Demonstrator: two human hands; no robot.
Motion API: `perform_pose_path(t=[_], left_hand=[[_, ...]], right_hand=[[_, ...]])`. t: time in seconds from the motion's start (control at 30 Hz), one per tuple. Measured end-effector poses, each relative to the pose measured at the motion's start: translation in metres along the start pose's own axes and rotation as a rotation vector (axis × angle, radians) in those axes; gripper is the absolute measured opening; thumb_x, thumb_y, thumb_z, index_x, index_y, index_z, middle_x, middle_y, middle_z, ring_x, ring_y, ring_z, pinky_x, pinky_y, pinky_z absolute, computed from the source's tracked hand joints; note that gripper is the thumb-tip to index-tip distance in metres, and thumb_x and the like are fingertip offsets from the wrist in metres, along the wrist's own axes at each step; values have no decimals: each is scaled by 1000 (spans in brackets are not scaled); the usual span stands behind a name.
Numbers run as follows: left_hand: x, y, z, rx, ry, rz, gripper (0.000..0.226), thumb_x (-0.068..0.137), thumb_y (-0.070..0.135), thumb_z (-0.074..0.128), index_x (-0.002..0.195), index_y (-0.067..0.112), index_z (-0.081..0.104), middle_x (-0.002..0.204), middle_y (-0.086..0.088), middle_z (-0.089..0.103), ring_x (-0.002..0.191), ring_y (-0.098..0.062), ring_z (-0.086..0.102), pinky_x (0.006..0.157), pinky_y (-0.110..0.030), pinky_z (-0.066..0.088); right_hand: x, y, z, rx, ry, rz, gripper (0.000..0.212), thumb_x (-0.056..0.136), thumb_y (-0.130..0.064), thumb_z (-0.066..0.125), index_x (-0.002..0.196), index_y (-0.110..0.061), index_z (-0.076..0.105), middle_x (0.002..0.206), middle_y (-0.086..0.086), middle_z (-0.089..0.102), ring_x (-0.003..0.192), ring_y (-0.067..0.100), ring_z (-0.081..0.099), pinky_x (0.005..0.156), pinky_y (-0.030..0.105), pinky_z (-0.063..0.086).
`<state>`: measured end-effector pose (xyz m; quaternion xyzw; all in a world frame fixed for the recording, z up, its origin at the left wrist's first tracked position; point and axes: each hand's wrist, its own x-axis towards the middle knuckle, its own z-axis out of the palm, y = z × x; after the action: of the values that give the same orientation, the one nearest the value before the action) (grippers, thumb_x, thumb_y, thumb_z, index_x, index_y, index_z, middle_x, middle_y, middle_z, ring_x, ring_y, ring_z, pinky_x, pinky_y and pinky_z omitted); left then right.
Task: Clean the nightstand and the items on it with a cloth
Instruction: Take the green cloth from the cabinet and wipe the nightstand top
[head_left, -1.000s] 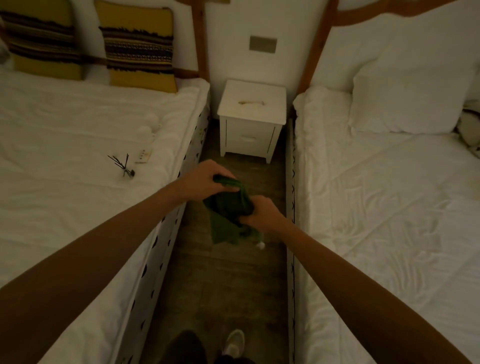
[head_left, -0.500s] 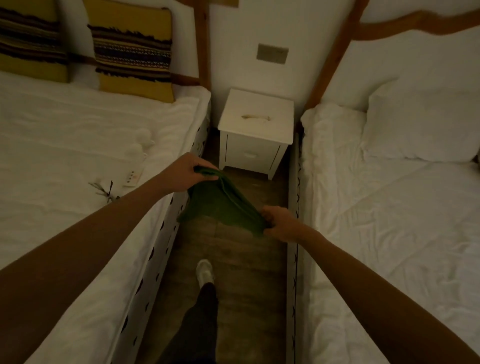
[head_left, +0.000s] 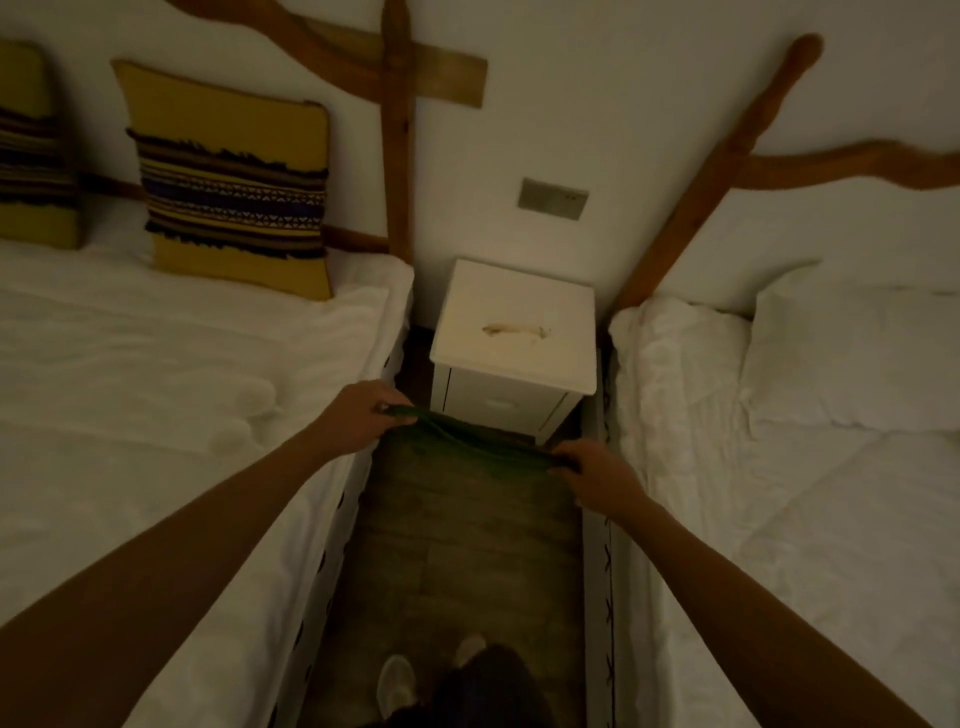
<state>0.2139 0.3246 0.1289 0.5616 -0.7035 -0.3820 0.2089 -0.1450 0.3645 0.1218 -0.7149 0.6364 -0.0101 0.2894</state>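
A small white nightstand (head_left: 467, 358) stands against the wall between two beds, with a pale slim object (head_left: 515, 330) lying on its top. Just in front of it, a dark green cloth (head_left: 467, 454) is stretched wide between my hands. My left hand (head_left: 363, 415) pinches the cloth's left end near the left bed's edge. The cloth's right end is gripped by my right hand (head_left: 597, 467). Both hands hover lower than the nightstand's top, in front of its drawer.
A white bed (head_left: 156, 415) with striped yellow cushions (head_left: 228, 182) flanks the narrow wooden floor aisle (head_left: 457, 561) on the left. Another white bed (head_left: 779, 493) with a white pillow flanks it on the right. A wall plate (head_left: 553, 198) sits above the nightstand. My feet show below.
I have stepped closer to the nightstand. My hands moved apart and spread the bunched green cloth out wide between them.
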Motion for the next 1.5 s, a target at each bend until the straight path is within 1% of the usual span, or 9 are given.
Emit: perform_pose_path(t=[0.23, 0.37, 0.6, 0.77, 1.07, 1.23, 1.3, 1.4, 1.5], left_hand=[[131, -14, -7, -126, 11, -105, 15, 94, 9, 66, 102, 17, 75, 80, -2, 70, 77, -19, 67, 71, -31, 56], [216, -33, -14, -63, 77, -118, 14, 94, 15, 67, 91, 27, 72, 69, 18, 61, 65, 0, 57, 62, -14, 42], [353, -68, -38, 18, 187, -180, 15, 93, 16, 67, 105, 18, 76, 67, 7, 62, 55, 3, 53, 56, -5, 37], [412, -100, -36, 116, 243, -80, 14, 82, 3, 76, 96, 4, 79, 78, -17, 74, 68, -26, 67, 67, -25, 44], [407, -189, 113, 199, -71, -161, 31, 93, 19, 64, 121, 9, 70, 124, -13, 68, 102, -29, 70, 87, -34, 55], [374, -198, 191, 145, -382, -238, 46, 105, 28, 37, 150, 19, 42, 156, -1, 38, 137, -20, 43, 109, -28, 38], [380, -194, 199, 96, -422, -195, 44, 104, 28, 37, 144, 14, 51, 151, -5, 45, 136, -20, 43, 114, -29, 34], [406, -198, 194, 0, -113, -143, 36, 95, 27, 42, 98, 6, 71, 104, -8, 67, 99, -21, 59, 79, -40, 56], [457, -221, 181, 21, 253, -262, 30, 97, 27, 39, 100, 12, 65, 105, -4, 60, 97, -13, 50, 74, -15, 43]], right_hand=[[130, 17, -40, 90, 89, 94, 23, 92, -8, 65, 114, -10, 72, 108, 10, 72, 100, 25, 68, 89, 34, 54], [228, 29, -64, 124, 128, 66, 24, 90, 1, 60, 109, -7, 73, 105, 12, 72, 99, 26, 66, 89, 35, 53], [412, 33, -96, 43, 111, -5, 23, 95, -14, 66, 114, -4, 72, 107, 21, 70, 94, 35, 66, 77, 32, 48], [535, 29, -106, -52, 21, -32, 30, 99, -16, 61, 128, -11, 69, 127, 15, 68, 115, 36, 62, 99, 41, 48], [620, 98, 11, -57, -136, 40, 36, 97, 1, 60, 133, 2, 61, 144, 24, 53, 130, 41, 54, 114, 42, 36], [603, 129, 62, -94, -302, -10, 47, 101, 1, 44, 147, 0, 43, 157, 21, 36, 149, 37, 30, 126, 48, 6], [591, 122, 77, -138, -196, 98, 51, 103, -12, 43, 153, -9, 37, 164, 15, 26, 154, 32, 15, 125, 51, 12], [575, 94, 107, -38, 19, 130, 54, 103, -26, 45, 154, -8, 37, 166, 15, 20, 155, 32, 11, 123, 53, 22], [575, 69, 149, -43, 16, 40, 67, 103, -53, 30, 160, -20, 21, 169, 12, 6, 156, 30, 3, 125, 50, 11]])
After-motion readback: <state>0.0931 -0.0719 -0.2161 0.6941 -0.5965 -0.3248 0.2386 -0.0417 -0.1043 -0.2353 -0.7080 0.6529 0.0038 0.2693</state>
